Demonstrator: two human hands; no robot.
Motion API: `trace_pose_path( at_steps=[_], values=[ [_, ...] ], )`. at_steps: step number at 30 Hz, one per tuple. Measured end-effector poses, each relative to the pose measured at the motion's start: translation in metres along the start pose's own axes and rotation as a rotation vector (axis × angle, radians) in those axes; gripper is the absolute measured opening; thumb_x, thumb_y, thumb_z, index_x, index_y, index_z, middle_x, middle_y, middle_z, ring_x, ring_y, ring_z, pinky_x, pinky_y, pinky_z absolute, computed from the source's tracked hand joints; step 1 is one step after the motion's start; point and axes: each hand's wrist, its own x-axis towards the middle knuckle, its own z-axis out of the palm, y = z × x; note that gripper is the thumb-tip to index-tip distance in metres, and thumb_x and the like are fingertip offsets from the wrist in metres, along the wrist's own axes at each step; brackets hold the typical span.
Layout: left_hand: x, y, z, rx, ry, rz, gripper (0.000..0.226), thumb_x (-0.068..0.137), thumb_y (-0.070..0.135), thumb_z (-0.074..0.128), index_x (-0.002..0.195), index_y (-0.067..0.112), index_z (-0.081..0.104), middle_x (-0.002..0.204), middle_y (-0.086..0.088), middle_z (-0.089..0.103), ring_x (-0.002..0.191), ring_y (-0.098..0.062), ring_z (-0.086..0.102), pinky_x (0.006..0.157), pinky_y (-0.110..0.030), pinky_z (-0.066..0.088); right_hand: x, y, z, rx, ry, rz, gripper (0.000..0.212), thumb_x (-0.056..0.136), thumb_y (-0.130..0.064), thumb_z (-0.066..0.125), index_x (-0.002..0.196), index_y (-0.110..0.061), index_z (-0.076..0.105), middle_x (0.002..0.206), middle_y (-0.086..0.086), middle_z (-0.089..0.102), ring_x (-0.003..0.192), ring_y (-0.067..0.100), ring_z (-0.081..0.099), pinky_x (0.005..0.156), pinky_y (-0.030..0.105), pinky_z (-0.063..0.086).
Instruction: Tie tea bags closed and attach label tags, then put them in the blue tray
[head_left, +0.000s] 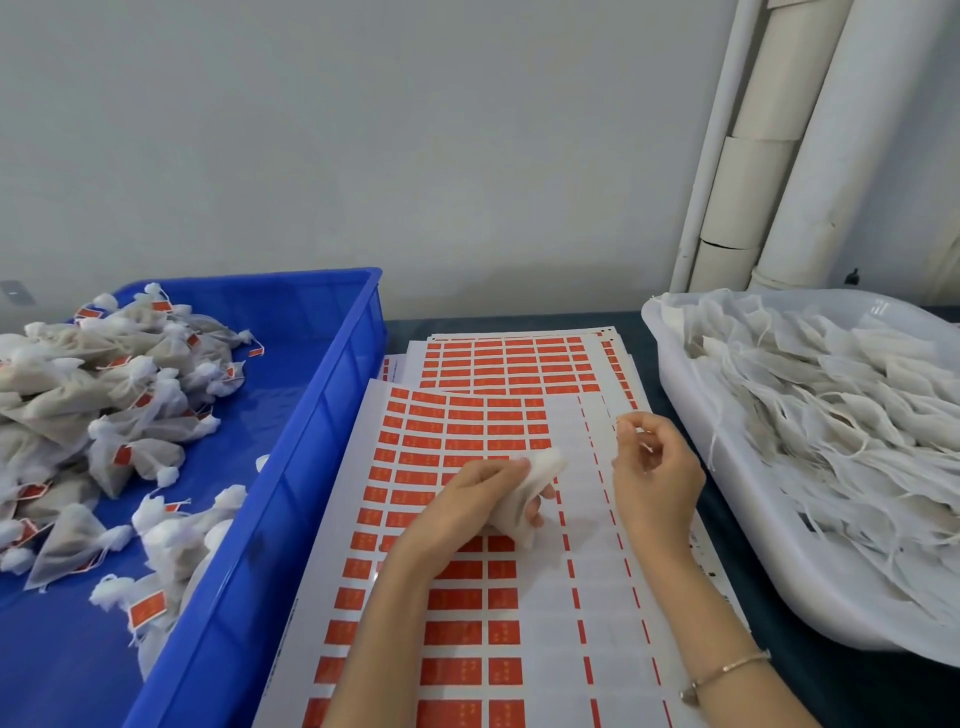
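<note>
Two curled hands: left hand (467, 499) around tea bag (543, 467), right hand (657, 480) on string (647, 448).

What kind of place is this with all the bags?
Probably a tea-packing workshop: a blue tray of tagged tea bags, sheets of red label stickers, and a white tub of untied bags.

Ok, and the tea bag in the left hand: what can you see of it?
The tea bag is a small white pouch of fine, soft mesh, crumpled, with no red tag showing. The left hand grips it, fingers curled round its lower part, so mainly its upper end shows, tilted up to the right over the label sheet. The right hand beside it pinches a thin white string; whether that joins the bag is unclear.
</note>
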Motion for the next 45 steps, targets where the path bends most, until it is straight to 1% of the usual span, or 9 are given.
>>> trace_pose_path(
  at_steps=[6,9,12,14,19,22,27,31,45],
  values=[
    [0.004,0.006,-0.006,-0.436,0.151,0.106,0.015,0.092,0.027,0.055,0.098,0.017,0.064,0.087,-0.002,0.072,0.082,-0.017,0.067,0.074,-0.023,0.053,-0.005,0.006,0.006,-0.206,-0.167,-0.057,0.007,0.091,-0.022,0.063,0.09,-0.028,0.06,0.093,-0.013,0.059,0.075,-0.006,0.053,0.064,0.004,0.033],
    [0.007,0.006,-0.009,-0.499,0.291,0.111,0.044,0.079,0.037,0.06,0.115,0.014,0.064,0.113,-0.005,0.068,0.105,-0.022,0.064,0.091,-0.034,0.053,-0.016,0.007,0.011,-0.293,-0.367,-0.125,0.009,0.09,-0.025,0.064,0.09,-0.033,0.06,0.093,-0.018,0.058,0.078,-0.002,0.056,0.067,0.003,0.036],
    [0.004,0.002,-0.003,-0.212,0.437,0.187,0.018,0.092,0.038,0.054,0.101,0.028,0.066,0.092,0.017,0.068,0.092,-0.003,0.064,0.076,-0.013,0.052,-0.023,0.004,0.014,-0.323,-0.539,-0.189,0.012,0.09,-0.028,0.064,0.087,-0.038,0.058,0.089,-0.026,0.055,0.08,-0.002,0.057,0.065,0.0,0.039],
    [0.005,-0.003,0.004,0.113,0.487,0.242,0.018,0.097,0.034,0.051,0.084,0.026,0.062,0.072,0.01,0.062,0.073,-0.008,0.06,0.064,-0.006,0.046,-0.024,-0.001,0.014,-0.259,-0.608,-0.184,0.018,0.089,-0.026,0.065,0.083,-0.041,0.058,0.087,-0.029,0.056,0.084,-0.005,0.057,0.067,-0.003,0.04],
    [0.017,-0.016,0.007,0.557,0.469,0.342,0.016,0.093,0.016,0.06,0.105,0.018,0.071,0.105,0.006,0.067,0.104,-0.011,0.055,0.094,-0.025,0.048,-0.025,-0.011,0.012,-0.081,-0.7,-0.13,0.018,0.089,-0.024,0.066,0.083,-0.041,0.062,0.086,-0.021,0.065,0.087,-0.008,0.058,0.072,0.003,0.046],
    [0.016,-0.016,0.009,0.61,0.441,0.458,0.017,0.091,0.012,0.062,0.102,0.018,0.074,0.102,0.009,0.068,0.104,-0.007,0.053,0.095,-0.028,0.047,-0.028,-0.015,0.013,0.01,-0.718,-0.122,0.014,0.089,-0.022,0.066,0.087,-0.037,0.066,0.086,-0.017,0.068,0.085,-0.001,0.062,0.076,0.011,0.051],
    [0.015,-0.011,0.009,0.278,0.473,0.438,0.021,0.098,0.015,0.051,0.094,0.022,0.07,0.086,0.014,0.067,0.086,-0.008,0.061,0.076,-0.016,0.05,-0.031,-0.024,0.01,0.265,-0.638,-0.011,0.015,0.086,-0.037,0.061,0.094,-0.031,0.071,0.083,-0.018,0.07,0.082,0.002,0.064,0.071,0.012,0.05],
    [0.008,0.001,0.01,-0.019,0.432,0.318,0.026,0.099,0.032,0.042,0.087,0.029,0.064,0.077,0.02,0.065,0.078,0.002,0.061,0.067,-0.005,0.046,-0.031,-0.02,0.014,0.159,-0.568,0.064,0.018,0.093,-0.035,0.057,0.11,-0.031,0.06,0.103,-0.019,0.063,0.095,0.005,0.06,0.076,0.01,0.048],
    [0.004,0.0,0.006,-0.12,0.312,0.071,0.025,0.087,0.044,0.061,0.087,0.022,0.074,0.078,0.005,0.071,0.077,-0.007,0.066,0.065,-0.012,0.049,-0.026,-0.017,0.013,0.306,-0.618,0.357,0.017,0.083,-0.028,0.072,0.1,-0.028,0.073,0.091,-0.014,0.074,0.085,0.005,0.069,0.071,0.017,0.054]
  ],
)
